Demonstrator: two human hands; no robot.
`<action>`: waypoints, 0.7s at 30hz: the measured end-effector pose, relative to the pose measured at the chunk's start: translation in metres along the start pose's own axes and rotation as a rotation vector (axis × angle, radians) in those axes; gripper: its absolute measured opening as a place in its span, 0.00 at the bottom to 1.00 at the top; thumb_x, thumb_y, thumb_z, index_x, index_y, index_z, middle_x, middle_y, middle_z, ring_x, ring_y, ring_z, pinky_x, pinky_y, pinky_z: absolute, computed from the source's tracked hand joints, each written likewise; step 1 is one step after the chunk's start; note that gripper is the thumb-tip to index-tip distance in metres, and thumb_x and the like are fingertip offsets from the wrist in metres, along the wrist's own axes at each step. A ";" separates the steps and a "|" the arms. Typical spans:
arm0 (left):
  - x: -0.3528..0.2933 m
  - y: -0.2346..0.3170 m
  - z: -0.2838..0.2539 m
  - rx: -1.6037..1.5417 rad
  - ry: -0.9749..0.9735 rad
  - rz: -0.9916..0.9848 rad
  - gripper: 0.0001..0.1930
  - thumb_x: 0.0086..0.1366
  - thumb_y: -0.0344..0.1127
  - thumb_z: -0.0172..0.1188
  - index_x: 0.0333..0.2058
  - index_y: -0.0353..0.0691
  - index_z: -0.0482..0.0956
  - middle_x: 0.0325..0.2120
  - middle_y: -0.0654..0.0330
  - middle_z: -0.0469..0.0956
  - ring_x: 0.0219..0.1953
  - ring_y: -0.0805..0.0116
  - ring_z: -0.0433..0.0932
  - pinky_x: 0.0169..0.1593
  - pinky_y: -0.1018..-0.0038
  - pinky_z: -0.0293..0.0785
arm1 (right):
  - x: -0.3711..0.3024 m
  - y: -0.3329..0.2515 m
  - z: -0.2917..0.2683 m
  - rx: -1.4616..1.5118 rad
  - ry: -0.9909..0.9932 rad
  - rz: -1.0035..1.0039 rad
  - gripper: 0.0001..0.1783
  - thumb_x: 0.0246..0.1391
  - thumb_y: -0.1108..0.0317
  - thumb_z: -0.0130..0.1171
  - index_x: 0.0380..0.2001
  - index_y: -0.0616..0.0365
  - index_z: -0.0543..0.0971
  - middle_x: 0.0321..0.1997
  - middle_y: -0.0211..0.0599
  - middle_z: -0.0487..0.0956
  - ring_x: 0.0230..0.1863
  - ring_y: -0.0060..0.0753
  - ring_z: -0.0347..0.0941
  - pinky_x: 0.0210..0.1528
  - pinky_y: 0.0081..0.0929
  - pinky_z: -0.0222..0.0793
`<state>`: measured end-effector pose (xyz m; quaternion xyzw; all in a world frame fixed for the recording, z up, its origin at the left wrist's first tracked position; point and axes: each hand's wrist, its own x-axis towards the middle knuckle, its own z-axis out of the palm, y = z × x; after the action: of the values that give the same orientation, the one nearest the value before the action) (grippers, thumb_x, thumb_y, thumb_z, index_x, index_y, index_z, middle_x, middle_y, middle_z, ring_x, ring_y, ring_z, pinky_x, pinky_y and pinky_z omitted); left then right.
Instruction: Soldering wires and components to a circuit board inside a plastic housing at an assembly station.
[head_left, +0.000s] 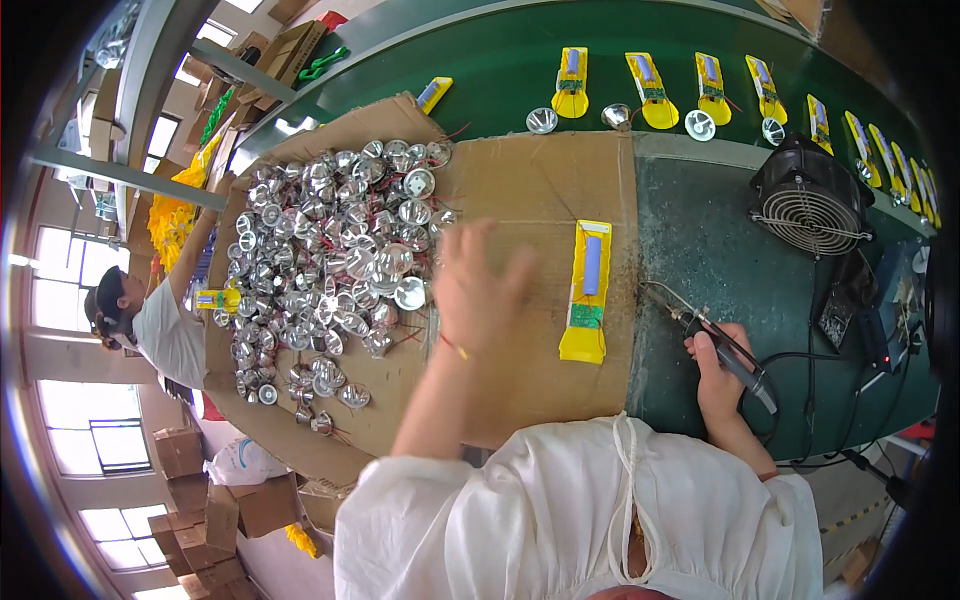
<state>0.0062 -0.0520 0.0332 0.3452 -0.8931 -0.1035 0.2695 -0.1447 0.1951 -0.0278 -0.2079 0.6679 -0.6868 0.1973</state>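
Observation:
My left hand [475,285], blurred by motion, is over the cardboard sheet [520,390] at the right edge of a heap of shiny lamp reflectors [345,240]. Its thumb stands apart from the fingers, and I see nothing in its grasp. Flat on the cardboard to its right lies a yellow flashlight housing [583,345] with a purple battery cell [592,265] and a green circuit board [586,316]. My right hand [722,370] is closed around a soldering iron [762,388], whose thin metal tip points up and left, close to the cardboard's right edge.
Along the green belt [480,70] at the back lie several yellow housings [572,100], some with reflectors beside them. A black fan [810,210] stands at right, near cables and a dark box [870,330]. Another person [165,330] reaches in from the left.

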 end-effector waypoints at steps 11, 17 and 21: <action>0.110 -0.099 0.003 0.931 -0.461 0.171 0.08 0.48 0.39 0.63 0.29 0.49 0.81 0.35 0.60 0.77 0.44 0.61 0.72 0.43 0.68 0.72 | 0.000 -0.001 0.004 0.030 -0.018 -0.019 0.08 0.49 0.72 0.58 0.30 0.63 0.71 0.24 0.34 0.75 0.26 0.20 0.71 0.31 0.17 0.67; 0.067 -0.033 -0.044 -0.174 -0.118 -0.165 0.06 0.55 0.34 0.58 0.28 0.38 0.79 0.22 0.62 0.78 0.25 0.72 0.75 0.30 0.75 0.69 | -0.001 0.003 0.002 0.035 0.002 -0.032 0.08 0.48 0.72 0.59 0.29 0.63 0.71 0.24 0.33 0.75 0.26 0.19 0.71 0.30 0.16 0.67; -0.019 0.014 -0.044 -0.715 -0.337 -0.442 0.04 0.57 0.27 0.57 0.29 0.32 0.77 0.20 0.64 0.77 0.24 0.81 0.73 0.28 0.84 0.68 | -0.003 -0.004 0.002 -0.018 0.009 -0.063 0.08 0.48 0.71 0.59 0.29 0.62 0.72 0.23 0.32 0.76 0.24 0.18 0.70 0.28 0.16 0.67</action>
<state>0.0345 -0.0286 0.0675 0.3910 -0.7374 -0.5155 0.1940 -0.1414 0.1954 -0.0236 -0.2274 0.6681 -0.6876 0.1706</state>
